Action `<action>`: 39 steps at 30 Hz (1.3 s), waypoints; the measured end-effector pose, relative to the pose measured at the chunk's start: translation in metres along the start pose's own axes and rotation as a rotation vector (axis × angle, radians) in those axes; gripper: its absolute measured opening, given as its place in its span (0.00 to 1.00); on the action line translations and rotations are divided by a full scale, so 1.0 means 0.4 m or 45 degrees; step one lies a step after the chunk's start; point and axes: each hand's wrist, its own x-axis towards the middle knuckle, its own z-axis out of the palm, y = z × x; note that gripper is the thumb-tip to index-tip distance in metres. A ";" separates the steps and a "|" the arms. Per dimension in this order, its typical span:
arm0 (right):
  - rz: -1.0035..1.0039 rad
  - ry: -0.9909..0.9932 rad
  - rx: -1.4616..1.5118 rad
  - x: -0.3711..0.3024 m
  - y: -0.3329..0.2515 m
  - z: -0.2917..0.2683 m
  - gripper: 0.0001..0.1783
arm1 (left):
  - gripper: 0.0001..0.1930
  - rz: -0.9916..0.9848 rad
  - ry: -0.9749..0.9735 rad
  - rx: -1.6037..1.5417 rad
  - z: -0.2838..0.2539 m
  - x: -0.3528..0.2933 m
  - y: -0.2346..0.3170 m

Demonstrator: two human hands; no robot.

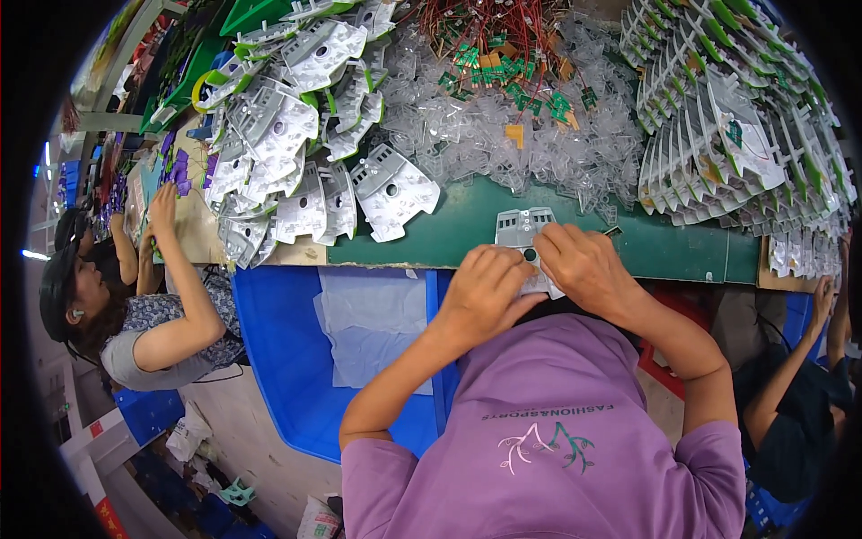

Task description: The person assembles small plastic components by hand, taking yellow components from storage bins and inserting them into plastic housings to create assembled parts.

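Observation:
At the green table's near edge, I hold a white-and-grey moulded plastic housing (526,225) with slots at its far end and a dark round hole. The fingers of my left hand (489,289) curl over its left side. My right hand (585,268) is closed on the right side, fingertips pressed together on the upper face. Whatever small piece may lie under those fingertips is hidden. A similar housing (392,190) lies alone on the table to the left, beside a large heap of housings (274,130).
Transparent plastic pieces (530,162) cover the table's middle, with green circuit boards (494,67) and red wires above them. Stacked housings (718,153) rise at right. A blue bin (287,359) stands below the edge at left. Co-workers sit at left (171,346) and right (795,413).

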 end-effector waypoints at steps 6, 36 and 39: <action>0.017 0.017 0.094 0.004 -0.003 -0.016 0.07 | 0.14 0.154 0.305 0.281 -0.030 0.117 -0.118; -0.004 -0.104 0.100 -0.008 0.006 -0.032 0.17 | 0.16 -0.041 0.158 0.068 -0.041 -0.014 -0.039; -0.080 0.022 0.084 -0.015 0.023 -0.015 0.16 | 0.17 0.178 0.057 0.209 -0.026 0.025 -0.038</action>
